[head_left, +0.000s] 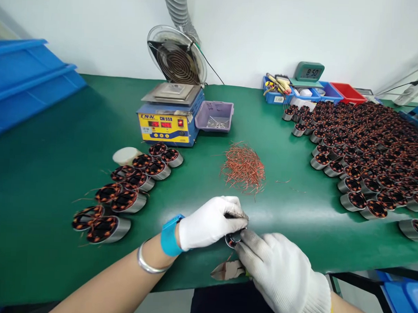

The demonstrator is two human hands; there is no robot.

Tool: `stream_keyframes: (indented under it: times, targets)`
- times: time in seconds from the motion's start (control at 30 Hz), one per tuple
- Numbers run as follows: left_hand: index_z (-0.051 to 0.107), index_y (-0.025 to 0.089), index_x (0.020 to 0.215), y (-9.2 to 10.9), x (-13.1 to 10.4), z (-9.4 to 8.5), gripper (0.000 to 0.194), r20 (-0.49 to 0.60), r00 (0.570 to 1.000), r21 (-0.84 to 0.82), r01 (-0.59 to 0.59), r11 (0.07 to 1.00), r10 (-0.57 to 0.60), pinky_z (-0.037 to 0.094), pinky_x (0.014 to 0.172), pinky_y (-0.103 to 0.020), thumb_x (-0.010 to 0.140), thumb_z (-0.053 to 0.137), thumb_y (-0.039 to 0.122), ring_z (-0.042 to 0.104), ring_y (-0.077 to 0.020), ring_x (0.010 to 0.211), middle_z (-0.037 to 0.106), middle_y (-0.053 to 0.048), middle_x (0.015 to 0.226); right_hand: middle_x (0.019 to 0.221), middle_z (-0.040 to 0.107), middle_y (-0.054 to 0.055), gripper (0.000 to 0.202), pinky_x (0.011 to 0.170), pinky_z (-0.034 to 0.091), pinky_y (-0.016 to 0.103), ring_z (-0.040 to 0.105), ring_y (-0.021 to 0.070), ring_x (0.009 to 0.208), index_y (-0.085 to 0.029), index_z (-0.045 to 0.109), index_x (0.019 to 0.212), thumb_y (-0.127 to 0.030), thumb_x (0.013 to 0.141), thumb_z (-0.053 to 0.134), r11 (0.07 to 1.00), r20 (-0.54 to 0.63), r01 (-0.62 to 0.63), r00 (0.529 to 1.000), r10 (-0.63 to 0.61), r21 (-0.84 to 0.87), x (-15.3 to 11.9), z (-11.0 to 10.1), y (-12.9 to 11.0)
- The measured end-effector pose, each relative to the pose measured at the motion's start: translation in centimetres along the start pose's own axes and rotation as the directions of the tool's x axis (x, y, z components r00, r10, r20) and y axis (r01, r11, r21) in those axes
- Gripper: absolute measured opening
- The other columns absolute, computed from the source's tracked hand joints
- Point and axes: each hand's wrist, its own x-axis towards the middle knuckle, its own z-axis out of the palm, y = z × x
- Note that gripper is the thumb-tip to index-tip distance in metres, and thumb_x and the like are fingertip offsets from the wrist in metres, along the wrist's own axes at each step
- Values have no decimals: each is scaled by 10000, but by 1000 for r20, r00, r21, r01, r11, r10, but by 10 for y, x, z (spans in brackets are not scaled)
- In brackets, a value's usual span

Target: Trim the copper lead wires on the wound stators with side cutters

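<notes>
My left hand [209, 223], in a white glove, closes its fingers around a small wire-wound motor stator [230, 241] near the table's front edge. From the other side, the gloved fingertips of my right hand [280, 270] pinch the same stator, which is mostly covered by both hands. Below it are cutting pliers [226, 271], jaws pointing left. Their handles go under my right hand, and I cannot tell whether the palm holds them. Just beyond my hands lies a loose pile of copper wire offcuts [243, 168].
Stators stand in a double row [129, 201] at left and a large group [375, 154] at right. Behind are a solder pot [167, 127], a purple tray [215, 103], an extractor fan [176, 60], a tool bin [275, 98] and a clock [308, 72]. Blue crates [28, 84] stand far left.
</notes>
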Motion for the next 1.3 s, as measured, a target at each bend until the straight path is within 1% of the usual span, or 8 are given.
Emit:
stream_keyframes:
  times: [0.13, 0.27, 0.43, 0.6, 0.8, 0.9, 1.1, 1.3]
  targets:
    - [718, 176, 658, 0, 0, 8, 189, 0, 998, -43, -69, 997, 69, 433, 625, -198, 810, 610, 207, 555, -91, 639, 559, 17, 672, 1080, 717, 64, 232, 473, 392, 327, 567, 188, 599, -188, 628, 1077, -159, 889, 496, 999, -28, 21, 999, -20, 29, 2, 6, -5]
    - [675, 167, 608, 6, 0, 10, 232, -169, 982, -57, -100, 993, 89, 431, 613, -213, 815, 594, 230, 548, -98, 624, 556, 13, 660, 1114, 705, 84, 374, 536, 493, 329, 629, 215, 676, -187, 610, 1160, -186, 787, 591, 978, 211, -162, 969, 132, 130, 8, 5, -16]
    - [616, 174, 631, 9, -4, -27, 256, -719, 689, -150, -29, 988, -89, 446, 605, -252, 804, 603, 362, 528, -119, 579, 566, 20, 617, 1332, 588, 132, 687, 741, 580, 366, 670, 273, 851, -196, 534, 1313, -134, 635, 631, 904, 513, -396, 816, 266, 160, 17, -5, -26]
    - [730, 161, 848, 11, -7, -39, 320, -158, 972, 15, 175, 984, -171, 516, 729, -303, 732, 657, 449, 650, -197, 746, 719, -32, 809, 1468, 448, 151, 775, 824, 582, 432, 653, 323, 999, -186, 456, 1399, -107, 635, 555, 857, 470, -482, 808, 355, 182, 17, 3, -29]
    - [611, 112, 1205, 8, -3, -3, 545, -36, 983, -51, 177, 983, -178, 522, 905, -379, 739, 656, 391, 655, -260, 1013, 685, -127, 1140, 1396, 525, 131, 659, 954, 533, 415, 578, 297, 1185, -182, 477, 1353, -105, 700, 510, 840, 65, -385, 918, 391, 383, -18, 7, -19]
    - [429, 121, 1395, 2, -3, 5, 712, -38, 989, -239, 129, 962, -142, 480, 998, -427, 745, 656, 303, 600, -270, 1163, 607, -162, 1307, 1368, 534, 113, 477, 1050, 454, 366, 510, 225, 1270, -213, 494, 1286, -116, 821, 467, 726, -69, -430, 835, 546, 536, -44, 3, 3]
    - [336, 146, 1454, -6, -5, 6, 698, 24, 999, -412, 39, 911, -32, 426, 1048, -475, 821, 598, 276, 553, -269, 1240, 613, -171, 1302, 1170, 626, 86, 214, 989, 477, 353, 597, 205, 1118, -218, 571, 1096, -242, 919, 454, 506, 190, -538, 789, 585, 674, -50, -4, 45]
    - [331, 130, 1458, -7, -2, 9, 681, -4, 1000, -454, 17, 891, -21, 435, 1031, -461, 847, 589, 285, 597, -268, 1175, 652, -175, 1243, 1091, 608, 102, 312, 946, 442, 456, 573, 286, 1046, -198, 578, 1174, -216, 876, 489, 797, 219, -601, 787, 577, 59, -27, -21, 55]
